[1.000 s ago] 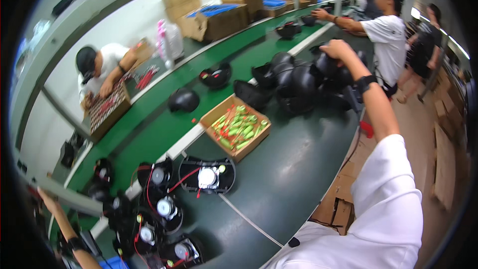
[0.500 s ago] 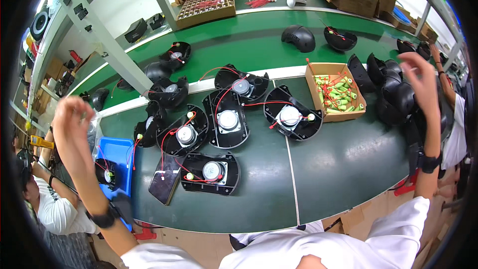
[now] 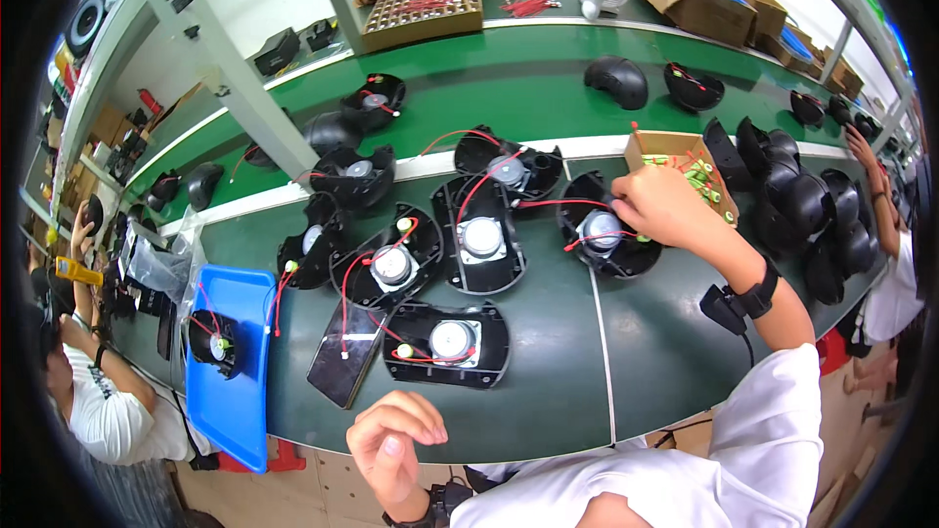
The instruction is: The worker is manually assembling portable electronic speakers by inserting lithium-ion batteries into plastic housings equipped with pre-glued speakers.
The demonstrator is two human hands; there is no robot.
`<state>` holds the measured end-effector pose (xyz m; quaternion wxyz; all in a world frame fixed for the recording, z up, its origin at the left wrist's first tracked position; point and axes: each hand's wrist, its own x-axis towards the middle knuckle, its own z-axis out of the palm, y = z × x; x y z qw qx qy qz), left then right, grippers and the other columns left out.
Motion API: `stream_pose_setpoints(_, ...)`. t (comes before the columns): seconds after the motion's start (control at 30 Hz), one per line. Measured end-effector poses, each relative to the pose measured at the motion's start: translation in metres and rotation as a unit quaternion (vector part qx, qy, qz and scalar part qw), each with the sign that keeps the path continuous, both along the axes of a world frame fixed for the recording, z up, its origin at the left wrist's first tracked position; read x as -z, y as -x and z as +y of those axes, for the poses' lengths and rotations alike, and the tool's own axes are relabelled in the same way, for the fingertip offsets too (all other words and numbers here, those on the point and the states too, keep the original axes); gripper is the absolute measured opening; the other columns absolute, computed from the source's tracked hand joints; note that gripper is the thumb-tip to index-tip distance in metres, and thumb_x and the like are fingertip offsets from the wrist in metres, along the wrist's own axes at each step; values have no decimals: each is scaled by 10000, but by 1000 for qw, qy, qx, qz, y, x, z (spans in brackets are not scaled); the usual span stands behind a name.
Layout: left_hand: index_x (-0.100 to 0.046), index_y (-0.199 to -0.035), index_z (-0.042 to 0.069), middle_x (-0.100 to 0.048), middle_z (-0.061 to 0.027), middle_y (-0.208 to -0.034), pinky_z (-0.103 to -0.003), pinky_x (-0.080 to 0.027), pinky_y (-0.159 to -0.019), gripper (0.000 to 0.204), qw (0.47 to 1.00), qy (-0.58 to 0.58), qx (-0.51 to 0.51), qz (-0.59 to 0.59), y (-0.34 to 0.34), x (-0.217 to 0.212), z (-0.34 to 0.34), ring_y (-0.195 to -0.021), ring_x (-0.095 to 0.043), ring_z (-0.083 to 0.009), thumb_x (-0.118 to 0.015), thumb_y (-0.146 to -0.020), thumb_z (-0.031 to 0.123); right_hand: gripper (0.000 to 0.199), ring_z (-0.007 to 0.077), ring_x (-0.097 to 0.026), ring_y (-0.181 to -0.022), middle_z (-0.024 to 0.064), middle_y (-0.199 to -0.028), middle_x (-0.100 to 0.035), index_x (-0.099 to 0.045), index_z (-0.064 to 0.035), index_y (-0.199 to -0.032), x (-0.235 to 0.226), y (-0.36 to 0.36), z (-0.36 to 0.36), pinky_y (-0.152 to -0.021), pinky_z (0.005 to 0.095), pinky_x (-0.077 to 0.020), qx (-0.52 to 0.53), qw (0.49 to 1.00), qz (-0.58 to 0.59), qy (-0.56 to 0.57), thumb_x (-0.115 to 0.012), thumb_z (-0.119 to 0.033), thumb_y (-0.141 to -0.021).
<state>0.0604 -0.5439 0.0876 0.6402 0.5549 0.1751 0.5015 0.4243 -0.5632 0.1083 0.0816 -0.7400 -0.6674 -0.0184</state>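
Note:
My right hand [image 3: 665, 207] reaches over the right-hand black half shell [image 3: 636, 259], its fingers bent together at the shell's upper edge by a red wire. Whatever those fingertips pinch, if anything, is hidden. Inside that shell sit a round silver speaker [image 3: 600, 230] and a green-ended piece, partly under the hand. My left hand [image 3: 396, 438] hovers at the table's front edge, loosely curled with the thumb apart and nothing in it. Nearest to it lies another black half shell [image 3: 496, 344] with a speaker and red wires.
Several more speaker shells lie left of centre, beside a dark flat slab [image 3: 342, 357]. A blue tray [image 3: 235, 420] holds one shell at left. Behind my right hand stands a cardboard box [image 3: 641, 149] of green wired pieces; black shells [image 3: 792, 200] are piled at right. Co-workers sit around.
Both hands have come down from being raised at the sides: the right to the right-hand shell, the left to the front edge. The view has shifted, so the table's things appear further right.

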Motion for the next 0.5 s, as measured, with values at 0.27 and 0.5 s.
stream_pose_setpoints(0.27,-551,-682,-38,-538,-130,-652,-268,-402,-510,256,987,-92,-90,97,18,11,27,-572,-512,-177,-552,-825,174,170,349,-590,-612,190,-614,-573,-597,15,-722,-5,13,-19,-586,426,-463,-22,993,102,54,-595,-150,-765)
stream_pose_setpoints(0.5,-557,-898,4,-535,-42,-793,-218,-392,-557,224,935,-195,-216,203,64,-67,162,-648,-502,-87,-525,-896,226,160,276,-609,-610,112,-616,-606,-614,-22,-722,-19,12,-28,-577,367,-458,38,992,120,20,-658,-172,-756)
